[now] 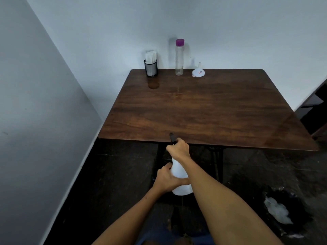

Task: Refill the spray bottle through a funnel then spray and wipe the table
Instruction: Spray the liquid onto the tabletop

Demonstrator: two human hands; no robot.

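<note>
Hands grip spray bottle (179, 174), left (166, 181) low, right (178, 147) atop.

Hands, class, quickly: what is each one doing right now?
Left hand: grips the white spray bottle body.
Right hand: curled around the bottle's black spray head.

The right hand (178, 147) covers most of the spray bottle's (179, 175) black head, the funnel's (198, 72) small label is unreadable, and both forearms run off the bottom edge.

Pale walls (88, 32) meet in a corner above a dark floor (106, 191).
</note>
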